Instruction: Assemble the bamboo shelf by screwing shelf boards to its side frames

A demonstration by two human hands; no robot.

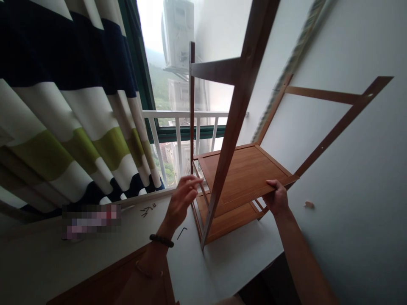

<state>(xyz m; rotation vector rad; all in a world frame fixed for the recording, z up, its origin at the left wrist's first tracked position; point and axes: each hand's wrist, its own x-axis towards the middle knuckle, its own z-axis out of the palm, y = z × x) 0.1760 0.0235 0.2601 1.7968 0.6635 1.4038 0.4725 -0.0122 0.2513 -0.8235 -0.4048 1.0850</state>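
A brown wooden shelf unit stands in front of me, its dark upright post [227, 140] nearest and a second side frame [330, 140] leaning outward at the right. My right hand [277, 198] grips the front right edge of the upper shelf board [254, 171], thumb on top and fingers underneath. Below it lies a lower shelf board [232, 222]. My left hand [182, 201], with a dark bead bracelet [161, 240] at the wrist, is beside the unit's left side. Its fingers are partly stretched toward the board's left edge; whether they touch it I cannot tell.
On the white surface lie a black hex key [182, 233] and several small screws [146, 210]. Another brown wooden panel [117, 275] is at the lower left. Behind are a striped curtain [79, 106], a white railing [178, 114] and a window. A white wall borders the right.
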